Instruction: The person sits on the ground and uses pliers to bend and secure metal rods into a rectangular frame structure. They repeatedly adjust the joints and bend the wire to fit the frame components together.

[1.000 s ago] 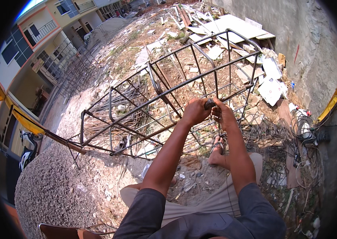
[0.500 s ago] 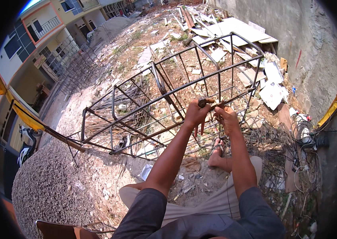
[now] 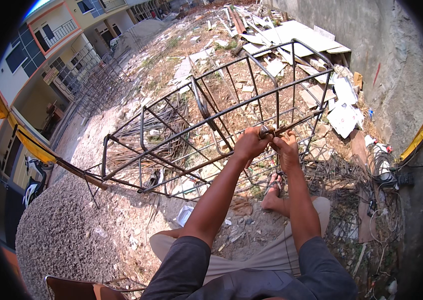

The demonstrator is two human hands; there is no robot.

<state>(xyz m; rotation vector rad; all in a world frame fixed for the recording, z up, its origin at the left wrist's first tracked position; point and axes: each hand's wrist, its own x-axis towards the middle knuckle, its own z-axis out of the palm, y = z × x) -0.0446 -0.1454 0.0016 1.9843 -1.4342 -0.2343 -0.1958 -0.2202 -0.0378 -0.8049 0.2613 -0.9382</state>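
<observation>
- I see the left hand (image 3: 251,145) closed around 1 dark tool (image 3: 265,132); an end pokes out beside the thumb, the rest hidden by the fingers.
- I have the right hand (image 3: 286,151) just beside the left, fingers bent inward; from my view I cannot tell whether they are shut on anything.
- Both hands are at the near long bar of the steel cage (image 3: 208,120), which spreads ahead of them and out to their left.
- Below the right hand I see 1 sandalled foot (image 3: 271,192).
- Well left of the hands, and nearer the body, lies a gravel pile (image 3: 64,225).
- Far beyond the hands, rightward, I see white panels (image 3: 296,37).
</observation>
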